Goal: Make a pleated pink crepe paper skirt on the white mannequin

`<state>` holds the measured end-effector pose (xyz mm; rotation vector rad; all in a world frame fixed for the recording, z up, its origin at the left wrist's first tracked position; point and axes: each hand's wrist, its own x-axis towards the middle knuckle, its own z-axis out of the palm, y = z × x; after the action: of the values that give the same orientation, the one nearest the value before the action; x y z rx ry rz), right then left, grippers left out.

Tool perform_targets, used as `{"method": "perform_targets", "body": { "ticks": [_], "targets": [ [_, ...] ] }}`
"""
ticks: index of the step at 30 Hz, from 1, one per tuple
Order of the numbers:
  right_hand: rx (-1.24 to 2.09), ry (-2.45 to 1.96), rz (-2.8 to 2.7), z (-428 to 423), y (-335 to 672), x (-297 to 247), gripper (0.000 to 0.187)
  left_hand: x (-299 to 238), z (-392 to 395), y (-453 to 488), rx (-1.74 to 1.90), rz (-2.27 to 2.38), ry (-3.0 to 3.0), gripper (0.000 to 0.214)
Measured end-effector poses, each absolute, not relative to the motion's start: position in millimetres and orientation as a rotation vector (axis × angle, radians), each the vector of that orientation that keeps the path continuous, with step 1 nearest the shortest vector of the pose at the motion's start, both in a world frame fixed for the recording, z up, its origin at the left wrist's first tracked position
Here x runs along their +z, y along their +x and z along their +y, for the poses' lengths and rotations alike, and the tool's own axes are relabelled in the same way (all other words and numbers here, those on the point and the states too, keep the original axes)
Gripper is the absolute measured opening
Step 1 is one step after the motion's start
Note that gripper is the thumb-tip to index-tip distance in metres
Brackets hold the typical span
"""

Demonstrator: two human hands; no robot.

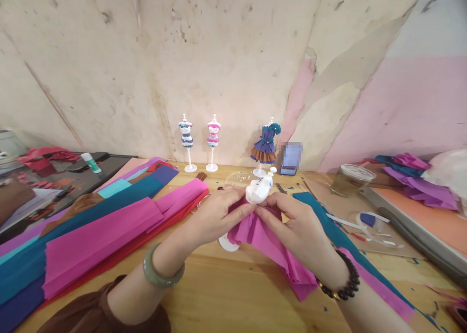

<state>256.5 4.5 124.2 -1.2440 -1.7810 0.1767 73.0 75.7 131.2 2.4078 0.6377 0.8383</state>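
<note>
While the white mannequin (258, 192) tilts over the desk (219, 294), its neck end toward the wall (233, 70), one length of pink crepe paper (272, 250) lies gathered against its underside and drapes down to the right. Left hand (224, 209): grip closed, thumb and fingers about the mannequin and the paper's gathered edge. Right hand (297, 221): grip closed, thumb and forefinger pinching the same paper at the mannequin. Behind the mannequin: one ruffled blue-and-brown dress (264, 146) on a stand. Behind and left of it: one blue-banded form (186, 134), one pink-banded form (214, 134). Left of it: folded paper strips (105, 245), assorted colours; farther left, one glue stick (91, 163). Right of it: one teal strip (337, 236), one lidded cup (350, 181).
</note>
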Motion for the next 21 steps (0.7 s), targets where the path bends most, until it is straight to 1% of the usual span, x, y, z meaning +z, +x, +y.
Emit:
{"method": "perform_targets", "body": {
  "ticks": [8,13,21],
  "targets": [
    [0.333,-1.303,-1.743,3.7,256.9,126.3,0.007,127.1,83.9,70.0,0.762,0.732,2.455,0.033],
    [0.340,-1.319,-1.724,3.2,255.4,127.4,0.010,130.7,81.8,69.0,0.685,0.728,2.406,0.031],
    [0.341,-1.315,-1.722,5.2,257.5,127.5,0.012,134.1,77.2,66.1,0.678,0.619,2.270,0.037]
  ]
}}
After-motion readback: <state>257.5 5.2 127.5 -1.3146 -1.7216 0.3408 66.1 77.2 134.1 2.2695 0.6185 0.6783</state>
